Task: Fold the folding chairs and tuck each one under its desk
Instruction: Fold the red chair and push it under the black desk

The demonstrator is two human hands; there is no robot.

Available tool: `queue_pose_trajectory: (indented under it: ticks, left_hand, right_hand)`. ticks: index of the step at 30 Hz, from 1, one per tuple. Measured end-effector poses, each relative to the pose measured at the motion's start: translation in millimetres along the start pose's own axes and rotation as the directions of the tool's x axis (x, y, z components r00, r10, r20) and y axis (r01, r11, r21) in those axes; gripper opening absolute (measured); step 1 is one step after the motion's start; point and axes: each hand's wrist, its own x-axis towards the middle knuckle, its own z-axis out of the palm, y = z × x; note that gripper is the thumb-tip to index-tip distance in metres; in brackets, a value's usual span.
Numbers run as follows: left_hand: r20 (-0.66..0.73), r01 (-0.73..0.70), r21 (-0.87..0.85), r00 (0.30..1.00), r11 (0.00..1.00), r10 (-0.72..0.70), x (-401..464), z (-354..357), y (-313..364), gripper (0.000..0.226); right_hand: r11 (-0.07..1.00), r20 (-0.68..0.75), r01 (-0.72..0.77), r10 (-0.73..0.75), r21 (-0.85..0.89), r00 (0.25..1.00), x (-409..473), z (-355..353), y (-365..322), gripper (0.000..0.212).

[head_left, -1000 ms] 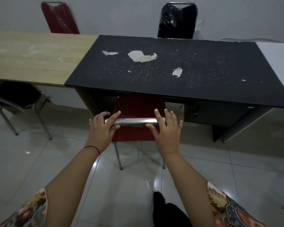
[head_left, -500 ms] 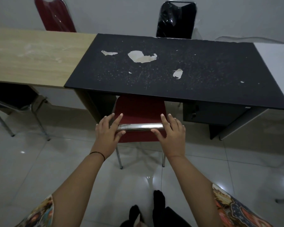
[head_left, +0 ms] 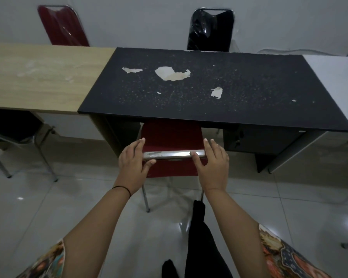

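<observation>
Under the front edge of the black desk (head_left: 209,91): the red folding chair (head_left: 170,135) stands partly tucked in.
Left hand (head_left: 132,159): fingers spread, on the chair's silver top bar (head_left: 173,154).
Right hand (head_left: 212,162): fingers spread, on that bar too.

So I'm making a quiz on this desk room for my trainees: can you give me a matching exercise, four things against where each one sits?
Things:
1. red chair
2. black chair
3. wooden desk
4. white desk

Places:
A. right of the black desk
B. by the wall, behind the black desk
C. part way under the black desk, both hands on its metal top rail
D. left of the black desk

Pairs: 1-C, 2-B, 3-D, 4-A
</observation>
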Motion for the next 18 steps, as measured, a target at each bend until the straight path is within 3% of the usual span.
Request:
queue_pose_trajectory:
  ticks: [18]
  left_hand:
    - [0.129, -0.105, 0.042, 0.987, 0.994, 0.098, 86.0, 2.2, -36.0, 0.078]
  right_hand:
    - [0.993, -0.139, -0.117, 0.118, 0.013, 0.983, 48.4, 44.7, -15.1, 0.062]
